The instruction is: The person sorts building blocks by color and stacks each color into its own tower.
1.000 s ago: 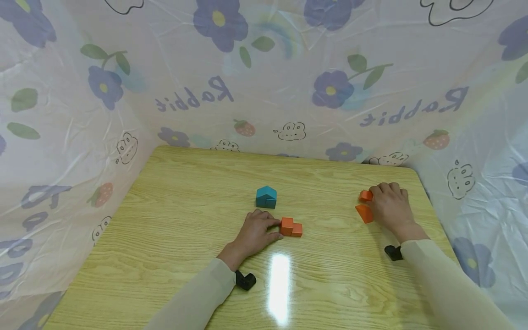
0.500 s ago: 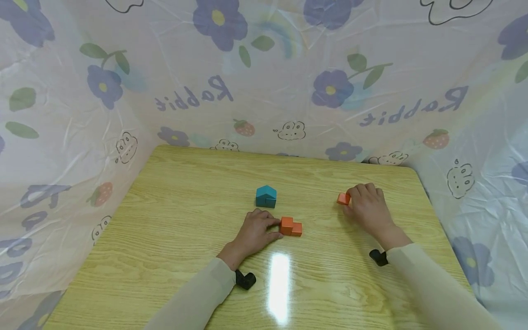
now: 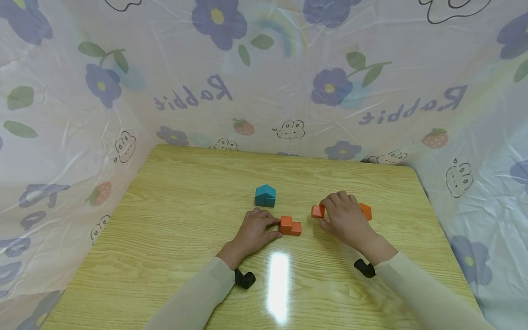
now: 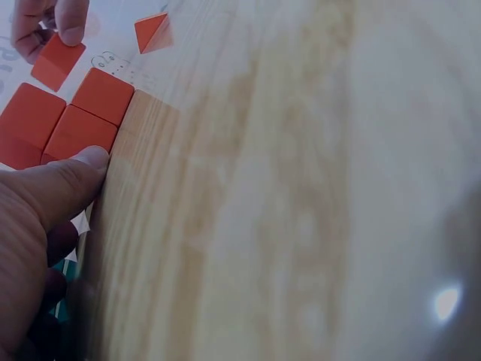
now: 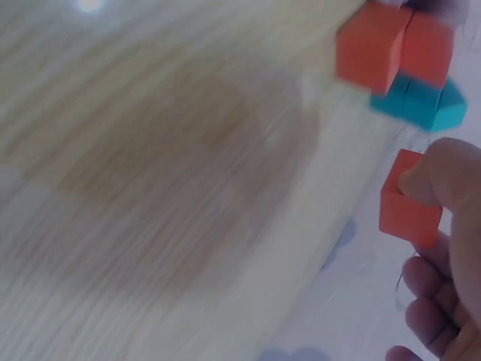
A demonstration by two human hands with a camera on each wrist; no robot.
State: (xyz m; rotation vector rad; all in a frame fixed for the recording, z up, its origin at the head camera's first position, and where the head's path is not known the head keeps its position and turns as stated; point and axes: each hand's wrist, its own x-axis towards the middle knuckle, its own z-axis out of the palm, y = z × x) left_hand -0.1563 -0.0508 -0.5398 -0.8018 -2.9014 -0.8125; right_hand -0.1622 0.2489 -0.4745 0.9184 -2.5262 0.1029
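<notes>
My left hand (image 3: 253,233) pinches the left side of a small group of orange cubes (image 3: 286,225), its thumb (image 4: 71,180) against one face. One part of the group stands taller, with a lower cube (image 3: 296,228) on its right. My right hand (image 3: 345,218) holds a single orange cube (image 5: 409,207) between thumb and fingers, a short way right of the group. Behind that hand lies an orange triangular block (image 3: 365,211), partly covered by it in the head view.
Teal blocks (image 3: 265,196) forming a house shape with a peaked top stand just beyond my left hand. The wooden table (image 3: 185,197) is bounded by patterned fabric (image 3: 264,73) at the back and sides. Each wrist carries a black mount (image 3: 245,279).
My right hand has carried the orange cube leftward from the right side of the table toward the cube group. The triangular block stayed behind. My left hand has kept its place.
</notes>
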